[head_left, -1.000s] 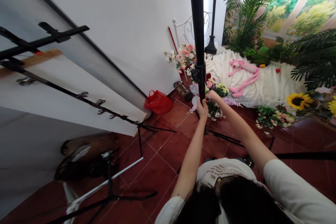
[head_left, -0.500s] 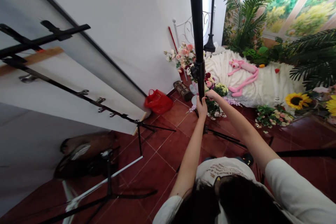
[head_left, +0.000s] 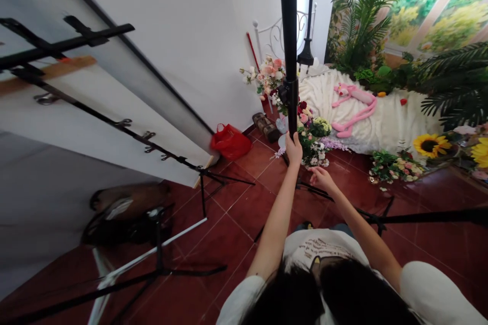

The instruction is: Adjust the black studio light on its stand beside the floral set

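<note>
My left hand (head_left: 293, 149) is wrapped round the lower part of a black upright pole (head_left: 292, 61), below its clamp knob. Off the pole, to the right and a little lower, my right hand (head_left: 321, 179) hangs with its fingers apart and holds nothing. Black stand legs (head_left: 316, 191) spread over the floor beneath it. Beside the pole a black plug (head_left: 305, 55) dangles on a cable. Flowers (head_left: 314, 137) lie just behind my hands.
A red bag (head_left: 231, 142) sits by the wall. On the left are a clip-lined bar (head_left: 107, 121) and a stand (head_left: 159, 249). A pink plush toy (head_left: 356, 104) lies on a white blanket (head_left: 400, 127). Sunflowers (head_left: 430, 145) and palm leaves (head_left: 369, 5) are at the right.
My right hand has let go of the pole and moved down towards me. My left hand has stayed on the pole. The view has shifted slightly.
</note>
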### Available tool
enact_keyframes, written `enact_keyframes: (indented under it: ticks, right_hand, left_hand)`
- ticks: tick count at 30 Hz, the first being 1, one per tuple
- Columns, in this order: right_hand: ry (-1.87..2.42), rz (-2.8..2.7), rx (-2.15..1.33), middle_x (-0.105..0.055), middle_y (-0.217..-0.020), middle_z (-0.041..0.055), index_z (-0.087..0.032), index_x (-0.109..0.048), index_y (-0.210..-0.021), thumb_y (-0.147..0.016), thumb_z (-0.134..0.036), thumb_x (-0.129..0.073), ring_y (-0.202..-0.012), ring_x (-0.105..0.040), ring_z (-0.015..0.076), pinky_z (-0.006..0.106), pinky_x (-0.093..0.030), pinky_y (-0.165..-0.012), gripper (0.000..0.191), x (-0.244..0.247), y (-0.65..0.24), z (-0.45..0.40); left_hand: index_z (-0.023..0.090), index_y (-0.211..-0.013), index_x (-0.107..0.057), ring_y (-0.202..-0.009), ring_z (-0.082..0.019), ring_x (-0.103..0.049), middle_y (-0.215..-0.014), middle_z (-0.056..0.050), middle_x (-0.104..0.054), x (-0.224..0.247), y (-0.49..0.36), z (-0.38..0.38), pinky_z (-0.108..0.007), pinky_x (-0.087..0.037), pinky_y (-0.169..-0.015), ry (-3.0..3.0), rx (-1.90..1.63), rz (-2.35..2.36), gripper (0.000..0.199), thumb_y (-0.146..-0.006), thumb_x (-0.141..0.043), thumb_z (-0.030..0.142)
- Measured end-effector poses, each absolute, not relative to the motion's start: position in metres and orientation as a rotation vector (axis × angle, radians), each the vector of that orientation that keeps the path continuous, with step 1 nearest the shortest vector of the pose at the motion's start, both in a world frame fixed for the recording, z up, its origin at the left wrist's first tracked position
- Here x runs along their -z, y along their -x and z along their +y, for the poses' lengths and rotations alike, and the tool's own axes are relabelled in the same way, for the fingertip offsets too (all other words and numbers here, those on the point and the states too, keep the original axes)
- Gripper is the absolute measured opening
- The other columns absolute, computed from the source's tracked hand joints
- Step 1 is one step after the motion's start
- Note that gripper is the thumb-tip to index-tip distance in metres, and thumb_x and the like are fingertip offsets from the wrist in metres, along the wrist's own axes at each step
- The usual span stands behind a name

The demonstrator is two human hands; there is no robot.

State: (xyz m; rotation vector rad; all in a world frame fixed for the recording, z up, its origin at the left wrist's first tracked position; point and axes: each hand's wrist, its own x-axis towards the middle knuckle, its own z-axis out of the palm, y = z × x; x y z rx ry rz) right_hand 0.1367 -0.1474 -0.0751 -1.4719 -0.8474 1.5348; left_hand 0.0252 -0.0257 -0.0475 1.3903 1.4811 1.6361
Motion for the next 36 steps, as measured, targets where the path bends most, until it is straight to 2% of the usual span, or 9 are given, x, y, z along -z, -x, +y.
enact_keyframes:
  ticks: [4, 7, 10, 13, 15, 18, 27, 32, 36]
  right_hand:
    - [1.497, -0.711, -1.471, -0.062, -0.055, -0.0037, -0.019, -0.066, -0.091, -0.073, -0.049, -0.072, -0.045, -0.059, 0.0110, 0.022, -0.052, -0.050, 0.036, 0.092, -0.171, -0.204]
    - [1.517, -0.578, -1.386, -0.063, -0.057, -0.0026, -0.019, -0.068, -0.091, -0.067, -0.047, -0.075, -0.047, -0.059, 0.0111, 0.023, -0.054, -0.052, 0.038, 0.099, -0.205, -0.240]
    - [1.556, -0.430, -1.257, -0.063, -0.058, -0.0019, -0.021, -0.069, -0.088, -0.066, -0.043, -0.076, -0.047, -0.058, 0.0108, 0.023, -0.056, -0.052, 0.031, 0.102, -0.241, -0.269]
    - [1.567, -0.268, -1.080, -0.064, -0.058, -0.0014, -0.021, -0.069, -0.085, -0.068, -0.039, -0.075, -0.046, -0.058, 0.0108, 0.024, -0.057, -0.052, 0.026, 0.099, -0.271, -0.295]
    - [1.538, -0.159, -0.978, -0.064, -0.058, -0.0015, -0.021, -0.069, -0.084, -0.069, -0.038, -0.075, -0.046, -0.058, 0.0102, 0.023, -0.057, -0.053, 0.024, 0.096, -0.284, -0.312]
    - [1.452, -0.014, -0.884, -0.064, -0.058, -0.0022, -0.021, -0.069, -0.085, -0.070, -0.035, -0.075, -0.046, -0.057, 0.0091, 0.024, -0.059, -0.056, 0.021, 0.089, -0.295, -0.341]
    - [1.310, 0.249, -0.736, -0.063, -0.059, -0.0016, -0.021, -0.069, -0.085, -0.082, -0.028, -0.066, -0.046, -0.057, 0.0093, 0.023, -0.060, -0.059, 0.008, 0.076, -0.321, -0.413]
    - [1.178, 0.335, -0.680, -0.062, -0.057, -0.0030, -0.019, -0.068, -0.085, -0.088, -0.025, -0.063, -0.046, -0.058, 0.0079, 0.020, -0.059, -0.058, 0.008, 0.050, -0.333, -0.430]
    - [1.048, 0.346, -0.638, -0.064, -0.058, -0.0036, -0.018, -0.068, -0.087, -0.090, -0.024, -0.064, -0.048, -0.060, 0.0075, 0.020, -0.058, -0.059, 0.008, 0.039, -0.330, -0.437]
  left_hand:
    - [0.010, -0.140, -0.042, -0.148, -0.030, -0.035, -0.147, -0.026, -0.045, 0.063, -0.047, -0.056, -0.049, -0.028, -0.122, -1.313, -1.667, 1.652, 0.058, -0.098, -0.041, 0.050]
    - [0.004, -0.148, -0.027, -0.154, -0.036, -0.022, -0.156, -0.032, -0.027, 0.094, -0.077, -0.088, -0.056, -0.021, -0.124, -1.249, -1.542, 1.741, 0.074, -0.090, -0.057, 0.038]
    - [0.006, -0.138, -0.041, -0.142, -0.036, -0.044, -0.144, -0.031, -0.047, 0.126, -0.113, -0.114, -0.055, -0.035, -0.117, -1.255, -1.342, 1.612, 0.063, -0.083, -0.064, 0.025]
    - [0.014, -0.106, -0.062, -0.105, -0.028, -0.070, -0.108, -0.021, -0.071, 0.141, -0.153, -0.130, -0.047, -0.051, -0.100, -1.346, -1.008, 1.281, 0.020, -0.088, -0.057, 0.019]
    - [0.017, -0.092, -0.064, -0.084, -0.023, -0.073, -0.088, -0.015, -0.075, 0.139, -0.181, -0.138, -0.041, -0.055, -0.089, -1.406, -0.833, 1.024, 0.012, -0.092, -0.052, 0.021]
    - [0.017, -0.089, -0.064, -0.072, -0.017, -0.072, -0.080, -0.008, -0.075, 0.125, -0.227, -0.154, -0.035, -0.057, -0.080, -1.437, -0.701, 0.737, 0.018, -0.095, -0.051, 0.028]
    - [0.016, -0.096, -0.064, -0.079, -0.014, -0.071, -0.088, -0.007, -0.075, 0.079, -0.346, -0.218, -0.032, -0.056, -0.085, -1.570, -0.513, 0.296, 0.028, -0.098, -0.046, 0.036]
    - [0.018, -0.101, -0.063, -0.101, -0.018, -0.069, -0.105, -0.010, -0.072, 0.051, -0.385, -0.244, -0.037, -0.052, -0.098, -1.670, -0.473, 0.112, 0.027, -0.097, -0.048, 0.040]
    - [0.018, -0.119, -0.057, -0.119, -0.022, -0.063, -0.127, -0.015, -0.065, 0.028, -0.410, -0.252, -0.042, -0.046, -0.109, -1.667, -0.448, 0.051, 0.034, -0.095, -0.053, 0.042]
